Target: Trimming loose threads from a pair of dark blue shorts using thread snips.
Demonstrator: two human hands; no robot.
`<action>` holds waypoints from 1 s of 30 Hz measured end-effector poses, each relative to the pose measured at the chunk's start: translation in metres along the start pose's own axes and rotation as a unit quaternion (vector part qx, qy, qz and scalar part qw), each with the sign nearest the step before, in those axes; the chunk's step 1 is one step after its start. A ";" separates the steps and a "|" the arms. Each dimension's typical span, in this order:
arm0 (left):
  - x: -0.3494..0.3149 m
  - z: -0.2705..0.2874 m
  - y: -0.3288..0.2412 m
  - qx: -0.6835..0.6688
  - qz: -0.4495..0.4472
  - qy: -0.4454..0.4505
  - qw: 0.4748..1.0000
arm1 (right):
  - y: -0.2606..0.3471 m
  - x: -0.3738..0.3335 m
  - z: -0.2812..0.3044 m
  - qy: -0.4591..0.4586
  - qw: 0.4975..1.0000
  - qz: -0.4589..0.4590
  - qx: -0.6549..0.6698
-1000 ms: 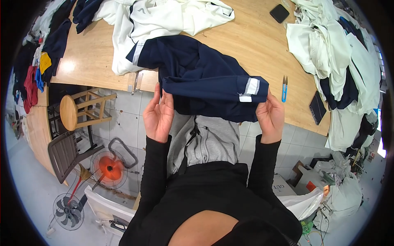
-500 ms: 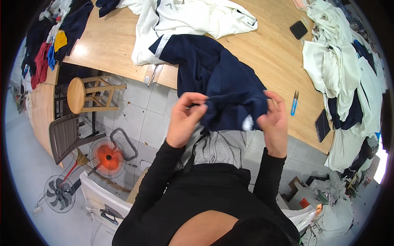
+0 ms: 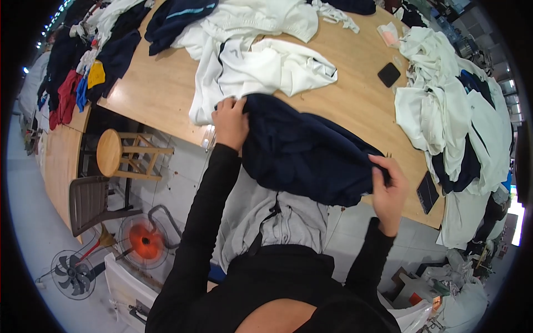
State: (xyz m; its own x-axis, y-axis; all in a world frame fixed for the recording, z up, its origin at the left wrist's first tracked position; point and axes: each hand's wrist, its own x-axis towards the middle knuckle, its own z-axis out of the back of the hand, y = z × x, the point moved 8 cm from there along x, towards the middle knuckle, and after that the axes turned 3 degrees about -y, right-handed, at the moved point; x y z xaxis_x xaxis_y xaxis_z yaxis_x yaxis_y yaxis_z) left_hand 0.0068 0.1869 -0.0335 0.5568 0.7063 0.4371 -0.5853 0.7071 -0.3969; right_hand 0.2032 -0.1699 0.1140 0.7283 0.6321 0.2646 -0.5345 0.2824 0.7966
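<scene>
Black long-sleeved top (image 3: 266, 277), plain, with wide scooped neckline (image 3: 282, 297). Left sleeve (image 3: 205, 194) snug, wrinkled along forearm; right sleeve (image 3: 363, 261) also snug, reaching wrist. Light grey bottoms (image 3: 302, 222), soft, creased; 1 narrow dark strip (image 3: 256, 244) near waist.

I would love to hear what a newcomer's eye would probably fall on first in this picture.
Most likely the dark navy garment at the centre, spread between the person's left grip and right grip at the near edge of the wooden table. Next might come the orange fan at lower left, then the heaped white garments at the table's right side.
</scene>
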 end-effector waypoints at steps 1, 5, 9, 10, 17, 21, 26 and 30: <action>0.006 0.004 0.000 -0.030 -0.008 0.022 0.999 | 0.003 0.000 0.020 -0.011 1.000 0.002 -0.006; 0.014 0.088 -0.019 -0.203 0.000 -0.089 0.975 | 0.013 -0.006 0.096 -0.083 0.997 -0.002 -0.010; 0.054 0.168 -0.030 -0.280 0.062 -0.247 0.926 | 0.031 0.000 0.162 -0.263 0.961 0.087 0.001; 0.080 0.174 -0.038 -0.239 -0.019 -0.247 0.939 | 0.036 0.019 0.164 -0.238 0.967 0.090 -0.026; 0.147 0.285 -0.052 -0.267 -0.038 -0.484 0.833 | 0.062 0.061 0.242 -0.462 0.868 0.181 0.028; 0.118 0.318 -0.039 -0.530 -0.082 -0.397 0.745 | 0.051 0.001 0.280 -0.450 0.842 0.236 0.180; 0.015 0.223 0.039 -0.674 0.064 -0.220 0.702 | -0.041 -0.069 0.232 -0.327 0.926 0.094 0.162; -0.074 0.165 0.080 -0.506 0.169 -0.043 0.845 | -0.142 -0.122 0.153 -0.113 0.979 -0.157 0.059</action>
State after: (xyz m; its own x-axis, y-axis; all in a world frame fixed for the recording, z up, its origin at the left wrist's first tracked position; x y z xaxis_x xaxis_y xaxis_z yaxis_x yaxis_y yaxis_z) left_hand -0.1780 0.1852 0.0356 0.3890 0.8991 0.2007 0.1258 0.1640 -0.9784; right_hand 0.2556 -0.3976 0.0512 0.9320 0.3485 0.0997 -0.2261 0.3440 0.9113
